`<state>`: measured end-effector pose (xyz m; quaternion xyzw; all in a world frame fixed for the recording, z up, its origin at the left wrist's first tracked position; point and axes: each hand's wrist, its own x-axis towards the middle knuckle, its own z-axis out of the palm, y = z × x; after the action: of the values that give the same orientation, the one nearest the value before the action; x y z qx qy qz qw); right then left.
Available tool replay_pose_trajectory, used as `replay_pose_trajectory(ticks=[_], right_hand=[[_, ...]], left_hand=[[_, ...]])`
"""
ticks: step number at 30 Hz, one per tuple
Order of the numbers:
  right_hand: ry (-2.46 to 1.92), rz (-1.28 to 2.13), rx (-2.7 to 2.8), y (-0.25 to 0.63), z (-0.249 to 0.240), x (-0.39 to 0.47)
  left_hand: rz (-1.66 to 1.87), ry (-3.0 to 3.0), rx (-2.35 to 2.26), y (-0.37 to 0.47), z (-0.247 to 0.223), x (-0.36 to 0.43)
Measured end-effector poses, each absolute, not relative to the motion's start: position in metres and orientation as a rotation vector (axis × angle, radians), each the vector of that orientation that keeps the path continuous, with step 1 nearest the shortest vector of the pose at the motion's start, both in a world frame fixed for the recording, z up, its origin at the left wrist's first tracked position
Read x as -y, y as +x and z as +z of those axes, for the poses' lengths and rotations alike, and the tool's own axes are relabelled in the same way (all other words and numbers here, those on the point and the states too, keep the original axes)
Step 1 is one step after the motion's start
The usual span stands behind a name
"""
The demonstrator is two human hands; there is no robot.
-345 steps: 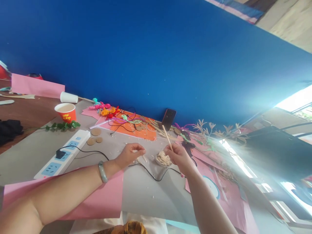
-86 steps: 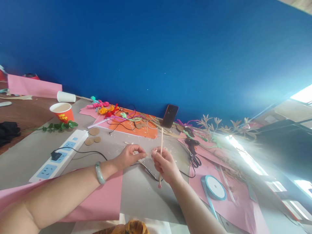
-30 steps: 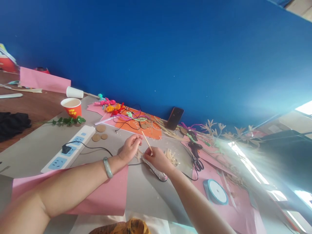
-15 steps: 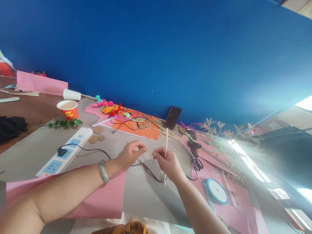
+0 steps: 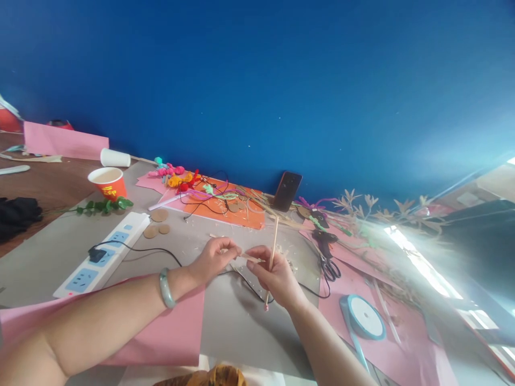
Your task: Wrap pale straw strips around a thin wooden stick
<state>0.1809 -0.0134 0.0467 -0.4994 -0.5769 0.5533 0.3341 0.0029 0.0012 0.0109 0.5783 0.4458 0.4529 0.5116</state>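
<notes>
My left hand point(image 5: 217, 257), with a pale green bangle point(image 5: 166, 288) at the wrist, pinches one end of a thin pale strip point(image 5: 250, 258). The strip reaches across to my right hand point(image 5: 277, 273), whose fingers are closed on its other end. A thin wooden stick point(image 5: 274, 238) stands nearly upright in my right hand too, with a small pink bit at its lower end. Both hands are above the grey table point(image 5: 241, 332), close together, and a black cable passes beneath them.
A white power strip point(image 5: 102, 257), red paper cup point(image 5: 109, 183) and brown discs point(image 5: 159, 215) lie left. A phone point(image 5: 287, 191) leans on the blue wall beside orange paper point(image 5: 241, 214). Scissors point(image 5: 330, 268) and a ribbon roll point(image 5: 366, 317) are right; pink paper point(image 5: 161, 332) lies near me.
My hands have come closer together, and the fingers of my right hand have shifted on the strip. The camera view has moved slightly.
</notes>
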Motion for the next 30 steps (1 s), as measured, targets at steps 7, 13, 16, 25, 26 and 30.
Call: replay_pose_trajectory(ticks=[7,13,16,25,26,30], right_hand=[[-1.269,1.588,1.402,0.181,0.042,0.013],[-1.226,1.634,1.265,0.181,0.049,0.014],[-1.231,1.655,1.214,0.181,0.051,0.014],[-1.135,1.71,0.971,0.184,0.048,0.009],[-1.136,1.713,0.959,0.184,0.048,0.009],[-1.151,1.703,0.94,0.183,0.05,0.01]], left_hand=[[1.037,1.417,-1.061,0.005,0.014,0.001],[1.091,1.502,-1.103,0.004,0.019,0.006],[1.1,1.58,-1.095,0.004,0.023,0.008],[1.074,1.606,-1.085,0.002,0.019,0.006],[1.073,1.587,-1.084,0.002,0.019,0.006],[1.053,1.555,-1.082,0.002,0.022,0.005]])
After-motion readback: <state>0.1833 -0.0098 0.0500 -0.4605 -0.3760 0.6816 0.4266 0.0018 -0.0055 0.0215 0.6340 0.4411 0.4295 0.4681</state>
